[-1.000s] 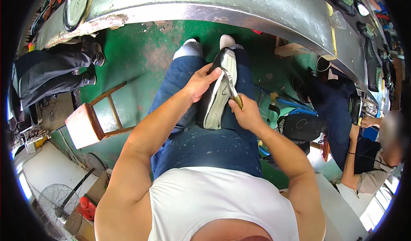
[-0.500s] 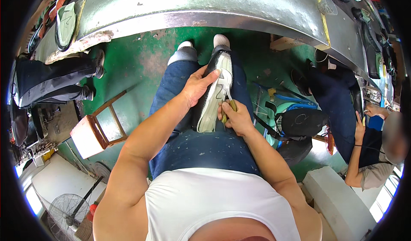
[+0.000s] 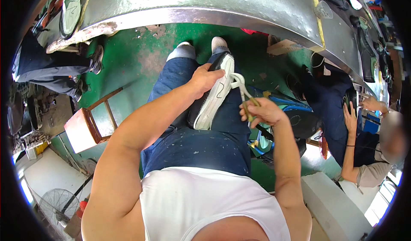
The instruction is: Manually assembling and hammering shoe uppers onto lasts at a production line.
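Note:
A black shoe upper with a pale sole side facing up lies slanted across my thighs. My left hand is wrapped around its far half, the thumb pressed on the pale bottom. Pincers with yellowish handles are in my right hand, out to the right of the shoe. Their curved, light-coloured head meets the shoe's right edge; whether the jaws bite the material there is too small to tell. A dark curved line runs on the pale bottom.
A metal-topped bench runs ahead, with a shoe at its left and a plastic cup at its right. A wooden stool stands left. On the right, a co-worker sits beyond a dark bag.
My right hand has swung out to the right with the pincers, whose head now shows at the shoe's edge. The shoe has tilted, its far end leaning further right.

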The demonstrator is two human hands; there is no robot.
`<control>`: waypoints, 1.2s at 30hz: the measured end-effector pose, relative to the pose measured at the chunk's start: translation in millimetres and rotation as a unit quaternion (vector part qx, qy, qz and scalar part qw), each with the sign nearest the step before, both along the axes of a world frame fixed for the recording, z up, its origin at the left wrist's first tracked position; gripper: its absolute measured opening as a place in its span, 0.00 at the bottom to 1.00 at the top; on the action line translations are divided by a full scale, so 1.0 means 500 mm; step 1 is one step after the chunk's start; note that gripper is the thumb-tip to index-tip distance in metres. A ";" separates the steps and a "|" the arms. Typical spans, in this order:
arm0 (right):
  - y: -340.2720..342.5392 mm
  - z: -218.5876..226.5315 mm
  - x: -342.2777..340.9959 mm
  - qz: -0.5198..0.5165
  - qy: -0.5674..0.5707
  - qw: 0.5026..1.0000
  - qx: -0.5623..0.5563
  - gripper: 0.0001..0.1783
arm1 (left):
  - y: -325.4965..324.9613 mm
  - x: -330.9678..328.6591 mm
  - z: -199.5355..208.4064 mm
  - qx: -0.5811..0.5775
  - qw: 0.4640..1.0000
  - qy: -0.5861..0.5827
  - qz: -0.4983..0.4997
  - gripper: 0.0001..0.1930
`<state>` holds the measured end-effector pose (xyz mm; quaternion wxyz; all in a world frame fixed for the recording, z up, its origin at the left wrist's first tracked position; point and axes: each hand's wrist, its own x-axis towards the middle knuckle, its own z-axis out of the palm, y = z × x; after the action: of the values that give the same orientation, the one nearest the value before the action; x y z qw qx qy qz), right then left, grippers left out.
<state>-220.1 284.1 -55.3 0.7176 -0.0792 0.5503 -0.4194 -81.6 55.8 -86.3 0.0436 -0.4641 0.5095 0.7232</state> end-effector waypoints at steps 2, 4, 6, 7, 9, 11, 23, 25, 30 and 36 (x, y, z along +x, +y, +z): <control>-0.027 0.039 -0.015 0.042 0.150 0.988 0.012 0.20 | -0.004 0.002 0.000 0.014 1.000 0.003 -0.005 0.29; -0.075 0.060 -0.004 0.020 0.222 0.974 -0.029 0.22 | -0.001 0.008 0.004 0.023 1.000 0.003 -0.008 0.29; -0.122 0.051 0.009 0.001 0.371 0.919 -0.136 0.25 | -0.005 0.001 0.011 0.009 0.999 -0.006 -0.044 0.31; -0.137 0.048 -0.004 0.001 0.372 0.918 -0.138 0.25 | -0.006 0.000 0.009 0.007 0.999 -0.005 -0.043 0.31; -0.169 0.044 -0.024 0.180 0.428 0.883 -0.065 0.26 | -0.014 0.003 0.005 0.034 0.999 0.005 -0.023 0.28; -0.154 0.044 -0.012 0.180 0.462 0.865 -0.070 0.26 | -0.009 0.012 0.008 0.010 0.997 0.004 -0.073 0.32; -0.024 0.070 0.043 0.236 0.304 0.923 -0.015 0.18 | -0.078 0.004 0.021 0.172 0.981 0.004 -0.094 0.27; -0.018 0.045 0.070 0.240 0.555 0.758 -0.244 0.23 | -0.070 0.003 0.001 0.160 0.983 -0.004 -0.093 0.27; -0.076 0.108 0.111 0.288 0.662 0.659 -0.211 0.21 | -0.062 0.008 0.002 0.151 0.983 0.000 -0.101 0.30; -0.126 0.071 0.064 0.384 0.615 0.672 -0.151 0.12 | -0.073 0.042 0.029 0.146 0.987 0.002 -0.064 0.35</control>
<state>-188.2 221.0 -19.8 0.2928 -0.6307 0.7176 -0.0405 -60.3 19.5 -71.8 0.1562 -0.4174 0.4270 0.7868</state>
